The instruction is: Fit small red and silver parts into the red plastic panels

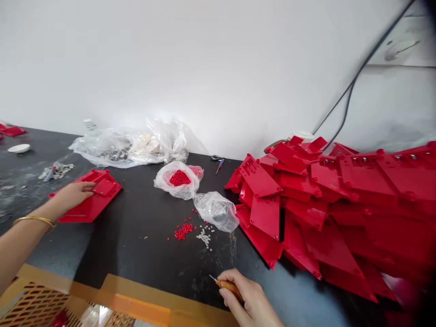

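My left hand (76,194), with a gold bangle at the wrist, reaches out to the left and grips a red plastic panel (89,213) on the black table. Its thumb side is partly out of sight. At the front edge, my right hand (245,297) is closed around the amber-brown handle of an awl-like tool (230,289), whose thin metal tip points up and left. Beyond that tip lie a scatter of small red beads or caps (184,231) and a cluster of small silvery rings (205,237).
A big heap of red panels (316,204) covers the table's right side. Clear bags hold red pieces (180,178) and small clear-looking parts (218,211). Larger plastic bags (126,147) lie by the wall, near a small screwdriver (220,165). A yellow crate (30,302) stands below the front edge.
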Available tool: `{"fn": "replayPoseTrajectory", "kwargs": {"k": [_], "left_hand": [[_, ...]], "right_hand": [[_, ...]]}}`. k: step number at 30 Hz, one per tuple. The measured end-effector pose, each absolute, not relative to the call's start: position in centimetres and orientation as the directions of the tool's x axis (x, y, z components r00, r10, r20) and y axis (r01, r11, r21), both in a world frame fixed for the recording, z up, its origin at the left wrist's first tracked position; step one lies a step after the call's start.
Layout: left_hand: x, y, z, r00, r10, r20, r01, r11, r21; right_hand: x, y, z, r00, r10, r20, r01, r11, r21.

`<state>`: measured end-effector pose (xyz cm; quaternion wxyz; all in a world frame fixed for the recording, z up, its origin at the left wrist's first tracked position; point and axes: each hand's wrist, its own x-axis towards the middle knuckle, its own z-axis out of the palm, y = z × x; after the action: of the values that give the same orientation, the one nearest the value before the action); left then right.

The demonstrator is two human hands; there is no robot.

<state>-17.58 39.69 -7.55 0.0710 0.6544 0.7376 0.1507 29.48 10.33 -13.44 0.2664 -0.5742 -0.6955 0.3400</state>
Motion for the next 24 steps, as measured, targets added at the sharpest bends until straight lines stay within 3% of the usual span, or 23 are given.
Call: {"fn": "replayPoseTrajectory", "kwargs": {"k": [3,5,6,8,11,14,19,24], "left_hand": [[-16.4,40.0,-6.4,-0.103,0.988,0.116,0.971,0.075,0.225],[-13.0,38.2,-6.0,-0.057,0.974,0.218,0.984,0.018,0.178],[-10.7,36.8,-6.0,-0.003,0.972,0.236,0.977,-0.048,0.210],[-5.3,33.0,-6.7,0.066,0.969,0.236,0.909,-0.156,0.386],[2.2,27.3,-9.0,0.268,0.947,0.175,0.800,-0.320,0.507],[6.7,24.4,-11.4,0.383,0.918,0.098,0.733,-0.367,0.572],[8.9,25.2,-13.3,0.373,0.923,0.093,0.789,-0.368,0.492],[9.6,26.0,-13.9,0.462,0.876,0.141,0.789,-0.479,0.385]], "right_hand": [[30.3,10.1,-13.8,-0.099,0.994,-0.035,0.586,0.030,-0.810],[30.7,10.1,-14.2,-0.018,0.999,-0.044,0.554,-0.027,-0.832],[30.8,10.2,-14.4,0.019,0.999,-0.046,0.535,-0.049,-0.844],[31.0,10.3,-14.9,0.066,0.997,-0.045,0.496,-0.072,-0.865],[31.1,10.3,-15.5,0.071,0.996,-0.050,0.472,-0.078,-0.878],[31.3,10.1,-15.9,0.059,0.997,-0.058,0.475,-0.079,-0.877],[31.6,10.0,-16.1,0.045,0.996,-0.073,0.466,-0.086,-0.880],[31.7,10.0,-16.1,0.024,0.999,-0.040,0.484,-0.047,-0.874]]}}
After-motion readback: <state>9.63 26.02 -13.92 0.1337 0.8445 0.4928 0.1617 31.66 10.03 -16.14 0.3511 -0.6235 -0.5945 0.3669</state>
